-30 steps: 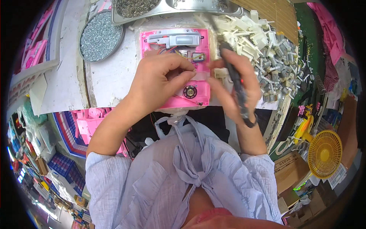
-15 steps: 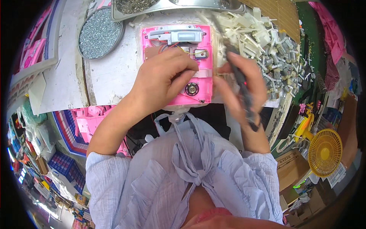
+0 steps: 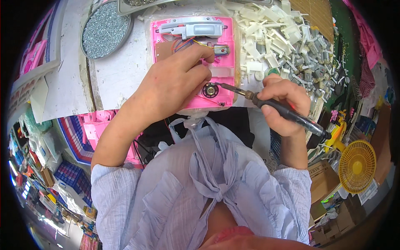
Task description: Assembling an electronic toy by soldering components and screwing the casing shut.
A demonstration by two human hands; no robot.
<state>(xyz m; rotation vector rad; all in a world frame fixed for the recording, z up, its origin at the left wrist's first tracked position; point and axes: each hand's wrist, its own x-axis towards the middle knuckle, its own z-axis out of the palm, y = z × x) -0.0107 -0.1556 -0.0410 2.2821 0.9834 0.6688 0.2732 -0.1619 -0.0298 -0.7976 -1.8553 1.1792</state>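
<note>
A pink plastic housing lies on the bench in front of me, on clear plastic wrap. It holds a small round speaker, a small motor, a grey plastic piece and coloured wires. Across its left half rests my left hand, fingers closed in a pinch beside the speaker; what they hold, if anything, is hidden. My right hand grips a black-handled soldering iron on the right. Its dark tip points left and is at the speaker's upper edge; contact is too small to tell.
A round dish of small silver screws stands at the far left. White plastic parts and small metal motors are heaped on the right. A metal tray is at the back. Beyond the bench, a yellow fan stands right.
My right hand has moved right and toward me, swinging the soldering iron until its tip reaches the speaker. My left hand has shifted slightly on the housing.
</note>
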